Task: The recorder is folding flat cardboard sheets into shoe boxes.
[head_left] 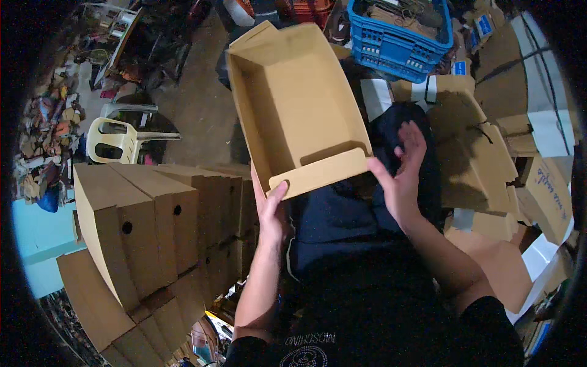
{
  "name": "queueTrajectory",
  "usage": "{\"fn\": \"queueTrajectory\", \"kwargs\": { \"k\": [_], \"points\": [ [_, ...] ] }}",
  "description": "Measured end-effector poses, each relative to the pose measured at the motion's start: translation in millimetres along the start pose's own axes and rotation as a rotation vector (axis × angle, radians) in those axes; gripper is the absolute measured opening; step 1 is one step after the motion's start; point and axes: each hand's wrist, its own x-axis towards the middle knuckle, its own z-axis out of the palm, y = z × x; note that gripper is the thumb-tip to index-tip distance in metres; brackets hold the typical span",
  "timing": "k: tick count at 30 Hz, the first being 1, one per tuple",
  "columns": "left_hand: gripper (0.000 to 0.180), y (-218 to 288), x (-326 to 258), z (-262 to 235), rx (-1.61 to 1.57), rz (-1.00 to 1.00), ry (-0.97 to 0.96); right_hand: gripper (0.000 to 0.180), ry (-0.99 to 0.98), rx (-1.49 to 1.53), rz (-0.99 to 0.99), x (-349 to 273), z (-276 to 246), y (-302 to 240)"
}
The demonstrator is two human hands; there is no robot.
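An open brown cardboard box [306,104] tilts up in front of me, its hollow facing the camera. My left hand [271,208] grips the box's near lower-left corner, thumb over the folded front flap [321,173]. My right hand [400,168] is flat and open with fingers spread, its thumb side touching the box's near right corner. Dark trousers [342,220] show below the box.
A stack of several folded brown boxes with round holes [153,226] stands at my left. Flat cardboard sheets [483,159] pile up at the right. A blue plastic crate [397,33] sits at the far top, a white plastic chair [119,137] at the left.
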Motion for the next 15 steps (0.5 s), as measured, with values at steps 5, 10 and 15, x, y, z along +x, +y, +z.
{"fn": "queueTrajectory", "kwargs": {
  "k": [5,10,15],
  "points": [
    [0.120,-33.6,-11.1,44.0,0.034,0.374,-0.048,0.090,-0.356,0.803,0.630,-29.9,10.0,-4.7],
    [0.136,-52.0,-13.8,88.6,0.029,0.424,-0.156,0.054,-0.294,1.074,0.641,-1.1,33.7,18.2],
    [0.125,-66.4,-23.7,84.0,0.326,0.360,-0.218,0.043,-0.275,0.989,0.757,30.7,8.9,30.0]
  ]
}}
